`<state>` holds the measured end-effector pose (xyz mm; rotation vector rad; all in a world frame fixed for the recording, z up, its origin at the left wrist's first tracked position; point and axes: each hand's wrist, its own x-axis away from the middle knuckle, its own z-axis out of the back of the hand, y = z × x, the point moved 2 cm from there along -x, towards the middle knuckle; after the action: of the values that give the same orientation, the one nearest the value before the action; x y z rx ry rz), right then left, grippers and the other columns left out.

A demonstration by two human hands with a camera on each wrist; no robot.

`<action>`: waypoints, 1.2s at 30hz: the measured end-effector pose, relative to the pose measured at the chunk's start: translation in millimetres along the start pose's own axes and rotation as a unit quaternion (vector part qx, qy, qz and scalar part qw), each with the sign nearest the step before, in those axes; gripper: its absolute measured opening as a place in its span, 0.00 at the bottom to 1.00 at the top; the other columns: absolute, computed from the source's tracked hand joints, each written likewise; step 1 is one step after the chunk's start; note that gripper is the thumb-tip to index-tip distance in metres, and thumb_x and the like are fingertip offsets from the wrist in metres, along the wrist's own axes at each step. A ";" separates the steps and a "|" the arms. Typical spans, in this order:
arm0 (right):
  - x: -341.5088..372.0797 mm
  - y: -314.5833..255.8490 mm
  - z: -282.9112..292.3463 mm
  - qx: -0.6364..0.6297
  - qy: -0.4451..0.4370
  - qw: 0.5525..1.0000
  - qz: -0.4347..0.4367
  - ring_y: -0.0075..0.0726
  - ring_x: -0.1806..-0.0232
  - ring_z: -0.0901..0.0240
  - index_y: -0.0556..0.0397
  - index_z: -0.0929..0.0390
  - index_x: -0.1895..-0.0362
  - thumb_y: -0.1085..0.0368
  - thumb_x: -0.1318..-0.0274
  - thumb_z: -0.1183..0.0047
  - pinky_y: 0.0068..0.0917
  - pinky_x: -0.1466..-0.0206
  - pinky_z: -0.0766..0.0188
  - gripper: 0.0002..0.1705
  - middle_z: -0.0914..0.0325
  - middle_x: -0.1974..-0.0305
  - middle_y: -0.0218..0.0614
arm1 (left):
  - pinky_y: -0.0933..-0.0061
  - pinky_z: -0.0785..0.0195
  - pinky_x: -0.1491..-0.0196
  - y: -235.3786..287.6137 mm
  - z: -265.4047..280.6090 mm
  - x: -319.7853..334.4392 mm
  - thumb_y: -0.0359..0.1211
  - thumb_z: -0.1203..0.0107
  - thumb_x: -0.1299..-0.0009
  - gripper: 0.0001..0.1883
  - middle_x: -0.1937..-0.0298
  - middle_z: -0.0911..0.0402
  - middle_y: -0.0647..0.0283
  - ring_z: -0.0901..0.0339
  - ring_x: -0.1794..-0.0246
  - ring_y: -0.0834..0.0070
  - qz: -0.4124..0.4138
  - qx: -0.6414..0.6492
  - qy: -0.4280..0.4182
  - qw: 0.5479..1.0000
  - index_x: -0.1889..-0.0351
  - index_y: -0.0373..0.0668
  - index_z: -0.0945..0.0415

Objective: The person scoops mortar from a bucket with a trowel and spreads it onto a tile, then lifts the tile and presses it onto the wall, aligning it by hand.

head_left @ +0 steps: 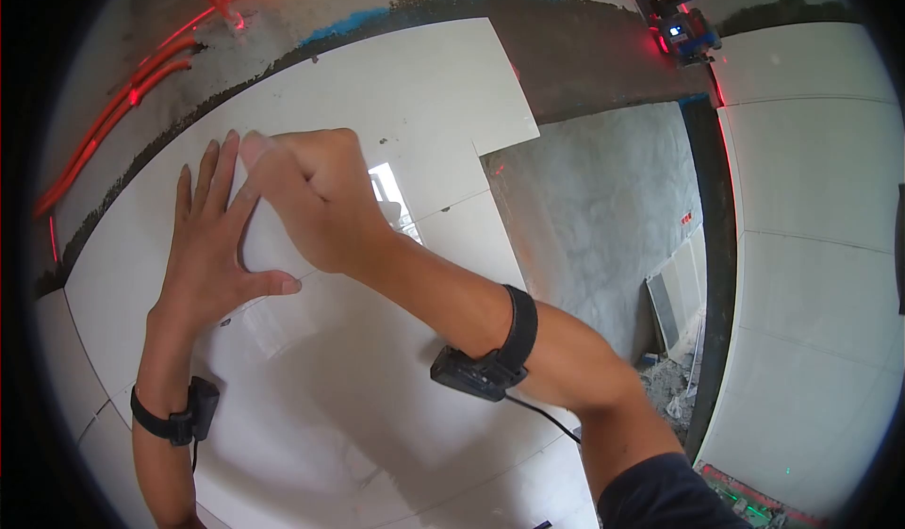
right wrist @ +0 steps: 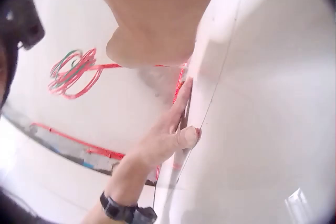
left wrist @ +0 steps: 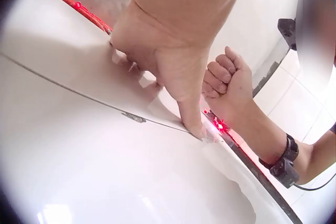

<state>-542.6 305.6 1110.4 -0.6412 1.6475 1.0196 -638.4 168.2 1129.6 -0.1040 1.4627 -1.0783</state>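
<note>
Large glossy white tiles [head_left: 424,86] cover the wall, with thin joints between them. My left hand [head_left: 212,256] lies with straight, spread fingers against a tile, its thumb out to the side near a joint, as the left wrist view also shows [left wrist: 168,50]. My right hand [head_left: 316,199] is curled into a fist beside the left fingertips and holds nothing visible; its folded fingers show in the left wrist view [left wrist: 228,85]. Whether the fist touches the tile, I cannot tell.
A laser level [head_left: 683,34] is mounted at the upper right, casting red lines. Orange-red conduits [head_left: 113,119] run along the upper left. An opening right of the tiles shows a grey wall [head_left: 594,190] and rubble. Coiled wires [right wrist: 73,74] hang in the right wrist view.
</note>
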 end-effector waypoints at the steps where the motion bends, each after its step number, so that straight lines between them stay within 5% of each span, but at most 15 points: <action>1: -0.3 6.0 6.1 0.026 0.001 0.999 -0.026 0.19 0.79 0.52 0.63 0.35 0.81 0.65 0.35 0.55 0.27 0.78 0.50 0.21 0.46 0.85 0.29 | 0.42 0.72 0.23 0.6 0.7 0.1 0.75 0.39 0.74 0.73 0.20 0.57 0.56 0.62 0.20 0.52 -0.003 0.000 0.004 1.000 0.24 0.56 0.47; 6: 3.1 10.9 8.3 0.062 0.018 0.997 -0.043 0.19 0.79 0.53 0.61 0.38 0.83 0.61 0.33 0.54 0.28 0.78 0.52 0.24 0.47 0.86 0.29 | 0.42 0.71 0.23 8.4 5.1 1.4 0.72 0.36 0.73 0.72 0.20 0.58 0.55 0.63 0.20 0.53 0.003 0.015 -0.013 1.000 0.24 0.55 0.46; 8: -1.7 7.0 8.8 0.071 0.017 0.996 -0.046 0.41 0.86 0.50 0.64 0.30 0.83 0.63 0.37 0.54 0.36 0.79 0.45 0.22 0.42 0.87 0.49 | 0.41 0.73 0.23 12.5 7.6 -4.0 0.77 0.40 0.75 0.74 0.20 0.59 0.56 0.65 0.20 0.53 0.027 -0.001 -0.036 0.999 0.24 0.57 0.47; 9: -2.6 0.5 7.6 0.070 0.017 0.996 -0.046 0.41 0.86 0.50 0.64 0.30 0.83 0.63 0.37 0.54 0.36 0.79 0.45 0.22 0.42 0.87 0.49 | 0.41 0.73 0.23 12.2 7.3 -4.7 0.77 0.40 0.75 0.74 0.20 0.59 0.56 0.65 0.20 0.53 0.027 -0.001 -0.036 0.999 0.24 0.57 0.47; 11: -5.5 -13.2 8.7 0.017 0.031 0.999 -0.003 0.18 0.79 0.53 0.60 0.40 0.84 0.60 0.32 0.54 0.28 0.78 0.54 0.26 0.47 0.86 0.25 | 0.41 0.73 0.23 13.0 5.1 -8.1 0.77 0.40 0.75 0.75 0.19 0.59 0.57 0.65 0.20 0.54 0.016 0.007 -0.029 0.999 0.23 0.57 0.48; 14: 1.3 8.2 18.6 0.035 0.030 0.997 -0.057 0.17 0.79 0.54 0.58 0.41 0.84 0.61 0.33 0.54 0.28 0.78 0.55 0.26 0.47 0.85 0.24 | 0.42 0.71 0.23 17.4 11.5 -6.4 0.64 0.29 0.73 0.72 0.20 0.59 0.55 0.63 0.20 0.55 0.019 0.036 -0.012 0.999 0.23 0.55 0.47; 18: -2.4 -4.8 14.9 0.014 0.029 0.999 -0.023 0.16 0.79 0.54 0.57 0.43 0.84 0.62 0.32 0.55 0.27 0.78 0.55 0.25 0.48 0.85 0.23 | 0.42 0.71 0.22 17.8 12.1 -7.7 0.63 0.29 0.73 0.72 0.20 0.58 0.55 0.63 0.20 0.55 0.029 0.034 -0.022 0.999 0.23 0.56 0.47; 20: 1.2 9.0 21.7 0.072 0.025 0.996 -0.047 0.32 0.84 0.50 0.64 0.30 0.83 0.64 0.37 0.53 0.34 0.78 0.45 0.22 0.40 0.87 0.45 | 0.43 0.72 0.22 18.0 11.3 -5.7 0.64 0.29 0.73 0.72 0.20 0.58 0.56 0.63 0.20 0.55 0.022 0.030 -0.017 0.999 0.23 0.57 0.47; 21: 1.6 7.6 21.9 0.073 0.026 0.996 -0.047 0.32 0.84 0.50 0.64 0.30 0.83 0.64 0.37 0.53 0.34 0.78 0.45 0.22 0.40 0.87 0.45 | 0.43 0.72 0.22 18.2 11.2 -6.2 0.64 0.29 0.73 0.72 0.20 0.58 0.56 0.63 0.20 0.55 0.021 0.030 -0.017 0.999 0.23 0.57 0.47; 23: 3.8 4.3 20.4 0.038 0.028 0.997 -0.060 0.16 0.79 0.55 0.56 0.43 0.84 0.63 0.33 0.55 0.27 0.78 0.56 0.25 0.49 0.85 0.23 | 0.43 0.72 0.22 17.6 10.8 -6.4 0.65 0.30 0.73 0.72 0.20 0.58 0.56 0.62 0.20 0.55 0.022 0.029 -0.017 0.999 0.23 0.57 0.47; 27: 15.8 9.2 29.9 0.054 0.060 0.995 -0.065 0.17 0.79 0.56 0.56 0.44 0.84 0.63 0.33 0.55 0.28 0.79 0.56 0.25 0.50 0.85 0.23 | 0.43 0.72 0.22 17.1 8.9 -5.8 0.68 0.32 0.73 0.72 0.19 0.58 0.57 0.62 0.20 0.54 0.011 0.034 -0.014 0.999 0.24 0.56 0.47; 33: 22.6 -16.2 40.9 0.141 -0.014 0.988 -0.069 0.18 0.79 0.56 0.56 0.44 0.84 0.62 0.33 0.54 0.28 0.79 0.56 0.26 0.50 0.85 0.24 | 0.41 0.71 0.23 22.9 11.8 -9.5 0.67 0.32 0.72 0.72 0.20 0.58 0.55 0.62 0.20 0.52 0.029 0.037 -0.020 0.999 0.24 0.55 0.47; 35: 15.4 -30.2 43.1 0.105 0.023 0.994 -0.034 0.44 0.85 0.53 0.62 0.36 0.85 0.62 0.37 0.53 0.36 0.79 0.48 0.24 0.42 0.87 0.48 | 0.40 0.71 0.23 27.8 7.4 -13.4 0.67 0.31 0.73 0.72 0.20 0.58 0.53 0.61 0.20 0.52 0.003 0.038 0.025 0.999 0.24 0.55 0.46; 36: 13.1 -26.5 43.5 0.102 0.025 0.994 -0.035 0.44 0.85 0.53 0.62 0.36 0.85 0.62 0.37 0.53 0.36 0.79 0.48 0.24 0.42 0.87 0.48 | 0.40 0.71 0.23 30.6 9.6 -15.4 0.67 0.31 0.73 0.72 0.20 0.58 0.53 0.61 0.20 0.52 0.003 0.035 0.022 0.999 0.24 0.55 0.46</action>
<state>-503.7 331.3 1085.9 -0.5857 1.7337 0.7781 -610.9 189.9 1122.9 -0.0256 1.4624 -1.1322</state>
